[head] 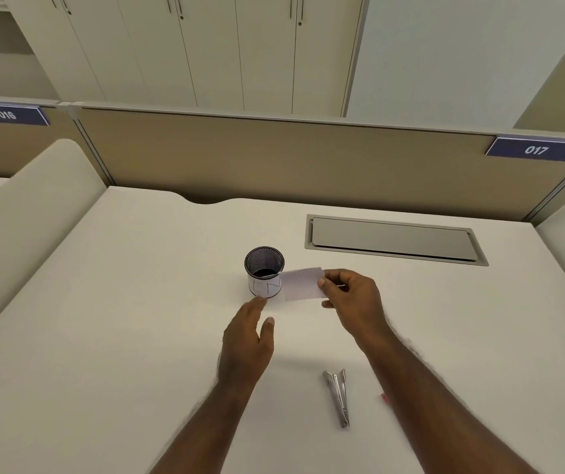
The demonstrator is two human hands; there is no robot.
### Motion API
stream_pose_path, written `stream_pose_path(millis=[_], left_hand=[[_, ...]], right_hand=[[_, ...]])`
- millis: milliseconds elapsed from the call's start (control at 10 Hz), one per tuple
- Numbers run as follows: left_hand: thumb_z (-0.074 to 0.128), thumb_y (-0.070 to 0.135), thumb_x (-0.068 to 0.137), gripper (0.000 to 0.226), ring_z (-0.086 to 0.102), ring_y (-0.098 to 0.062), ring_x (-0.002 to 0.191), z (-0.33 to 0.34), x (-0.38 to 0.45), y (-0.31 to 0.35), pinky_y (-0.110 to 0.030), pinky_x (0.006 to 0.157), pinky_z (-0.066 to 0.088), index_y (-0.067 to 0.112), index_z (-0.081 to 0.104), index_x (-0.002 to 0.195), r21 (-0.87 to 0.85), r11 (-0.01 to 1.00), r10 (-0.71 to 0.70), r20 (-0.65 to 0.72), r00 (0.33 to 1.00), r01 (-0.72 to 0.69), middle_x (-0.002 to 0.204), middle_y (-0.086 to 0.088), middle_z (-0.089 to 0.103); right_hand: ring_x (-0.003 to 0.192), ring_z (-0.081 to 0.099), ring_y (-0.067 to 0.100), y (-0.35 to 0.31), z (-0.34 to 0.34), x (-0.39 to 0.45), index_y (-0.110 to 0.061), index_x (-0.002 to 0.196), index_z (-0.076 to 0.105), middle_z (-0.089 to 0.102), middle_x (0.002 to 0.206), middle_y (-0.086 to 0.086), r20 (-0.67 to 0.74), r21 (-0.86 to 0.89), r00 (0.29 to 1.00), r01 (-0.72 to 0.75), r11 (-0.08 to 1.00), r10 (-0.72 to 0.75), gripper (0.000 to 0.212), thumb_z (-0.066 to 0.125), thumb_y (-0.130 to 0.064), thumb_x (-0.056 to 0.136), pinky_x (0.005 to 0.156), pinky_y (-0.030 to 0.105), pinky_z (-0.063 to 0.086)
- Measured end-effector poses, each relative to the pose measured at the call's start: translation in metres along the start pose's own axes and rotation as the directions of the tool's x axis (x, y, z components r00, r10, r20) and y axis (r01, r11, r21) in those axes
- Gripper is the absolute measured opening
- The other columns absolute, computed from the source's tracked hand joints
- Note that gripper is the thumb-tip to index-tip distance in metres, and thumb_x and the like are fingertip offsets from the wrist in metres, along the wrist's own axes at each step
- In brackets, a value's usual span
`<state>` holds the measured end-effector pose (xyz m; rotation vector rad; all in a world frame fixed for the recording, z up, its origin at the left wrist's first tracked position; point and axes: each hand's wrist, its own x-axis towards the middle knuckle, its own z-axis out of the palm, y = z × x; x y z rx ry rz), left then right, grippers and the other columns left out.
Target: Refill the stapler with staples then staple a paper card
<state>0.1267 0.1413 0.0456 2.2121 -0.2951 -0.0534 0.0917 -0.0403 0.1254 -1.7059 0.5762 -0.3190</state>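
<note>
My right hand (353, 299) pinches a small white paper card (303, 283) by its right edge and holds it above the desk, just right of the mesh cup. My left hand (248, 340) hovers open below the card, fingers straight and reaching toward the cup's base. A slim metal stapler (337, 396) lies on the white desk (120, 319) nearer me, between my forearms, its front end spread open. A small pink thing (385, 399) peeks out beside my right forearm, mostly hidden.
A black mesh pen cup (264, 275) with a white label stands at mid-desk. A grey cable hatch (394, 239) is set into the desk at the back right. Beige partitions close off the back and sides.
</note>
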Motion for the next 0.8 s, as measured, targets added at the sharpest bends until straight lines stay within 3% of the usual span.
stream_pose_path(millis=[100,200,300,400,500,600,800], left_hand=[[0.044,0.034,0.099,0.054,0.011,-0.018,0.151,0.013,0.005,-0.032,-0.047,0.12,0.011,0.023,0.031,0.151,0.312,0.95,-0.046,0.121,0.992,0.006,0.162,0.005,0.02],[0.036,0.041,0.097,0.058,0.017,-0.029,0.15,0.015,0.005,-0.038,-0.061,0.114,0.021,0.02,0.033,0.151,0.536,0.842,-0.045,0.19,0.981,-0.065,0.162,-0.005,0.021],[0.034,0.043,0.089,0.062,0.043,-0.041,0.136,0.02,0.005,-0.047,-0.069,0.099,0.038,0.011,0.053,0.139,0.617,0.773,0.004,0.228,0.974,-0.148,0.15,-0.017,0.043],[0.035,0.045,0.089,0.064,0.042,-0.04,0.136,0.024,0.005,-0.061,-0.07,0.099,0.038,0.011,0.052,0.14,0.645,0.741,0.011,0.269,0.963,-0.189,0.151,-0.018,0.041],[0.035,0.046,0.09,0.063,0.042,-0.039,0.137,0.029,0.004,-0.071,-0.07,0.099,0.037,0.013,0.052,0.14,0.639,0.739,0.005,0.312,0.95,-0.214,0.151,-0.017,0.04],[0.033,0.047,0.092,0.062,0.04,-0.038,0.138,0.032,0.006,-0.077,-0.071,0.101,0.035,0.015,0.05,0.142,0.622,0.75,0.022,0.314,0.949,-0.224,0.152,-0.016,0.039],[0.033,0.049,0.093,0.062,0.034,-0.036,0.142,0.037,0.009,-0.084,-0.07,0.106,0.03,0.017,0.044,0.146,0.631,0.744,0.039,0.291,0.956,-0.222,0.156,-0.012,0.034]], right_hand=[[0.065,0.064,0.005,0.004,0.018,0.023,-0.022,0.093,0.074,0.068,0.077,-0.015,-0.001,-0.187,0.995,0.1,0.977,-0.102,0.01,0.066,-0.016,0.088,0.064,0.023,0.056],[0.072,0.061,0.001,0.001,0.042,0.043,-0.025,0.089,0.071,0.065,0.078,-0.017,0.021,-0.372,0.976,0.208,0.905,-0.215,0.008,0.064,-0.022,0.088,0.065,0.019,0.048],[0.08,0.06,0.01,-0.003,0.069,0.061,-0.025,0.088,0.067,0.066,0.088,-0.009,0.08,-0.527,0.951,0.295,0.797,-0.299,0.007,0.059,-0.024,0.09,0.067,0.029,0.052],[0.084,0.058,0.017,-0.002,0.093,0.076,-0.021,0.091,0.068,0.065,0.093,-0.004,0.181,-0.653,0.898,0.415,0.634,-0.402,0.015,0.053,-0.02,0.093,0.065,0.031,0.048],[0.078,0.059,0.026,0.004,0.105,0.087,-0.015,0.085,0.069,0.066,0.085,0.004,0.316,-0.763,0.834,0.507,0.402,-0.452,0.019,0.053,-0.021,0.093,0.059,0.031,0.036],[0.078,0.06,0.03,0.014,0.109,0.096,-0.015,0.082,0.069,0.067,0.082,0.006,0.394,-0.823,0.808,0.523,0.223,-0.438,0.022,0.056,-0.03,0.092,0.068,0.035,0.037],[0.095,0.056,0.026,0.028,0.117,0.106,-0.024,0.1,0.072,0.067,0.101,0.002,0.461,-0.841,0.832,0.52,0.145,-0.308,0.022,0.051,-0.031,0.096,0.077,0.036,0.037]])
